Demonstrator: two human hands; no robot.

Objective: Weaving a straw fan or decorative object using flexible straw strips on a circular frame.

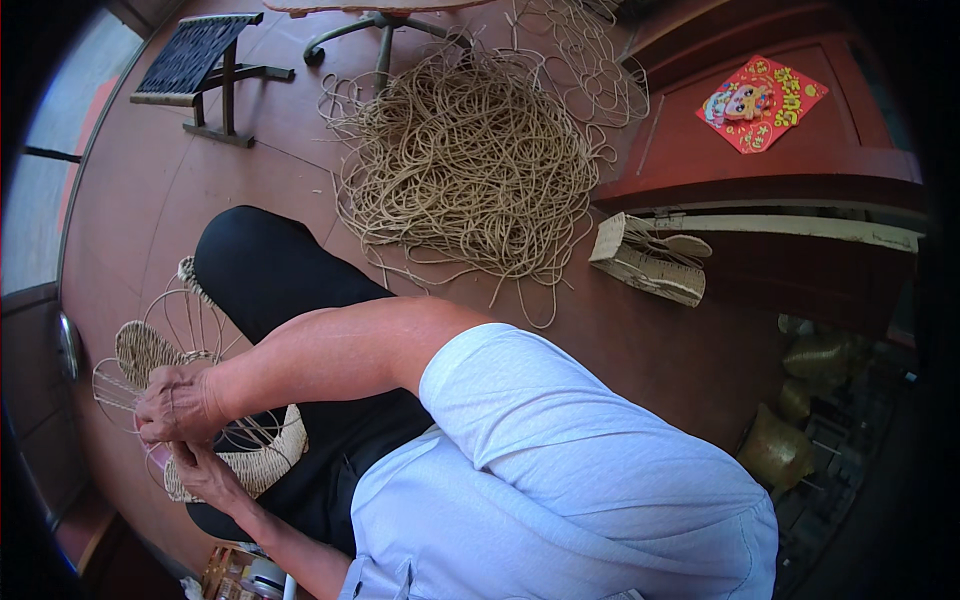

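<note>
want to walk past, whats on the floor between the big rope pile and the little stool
Bare reddish floor lies between the rope pile and the stool, seen in the head view.

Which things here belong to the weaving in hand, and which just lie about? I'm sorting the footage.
In hand: left hand, right hand, half-woven wire-frame basket, cord pile.
Lying about: small stool, red paper decoration, woven piece by the step.

Left hand (pixel 205 472) fingers hidden behind woven basket frame (pixel 255 455), chair (pixel 385 25) top cut off
</note>
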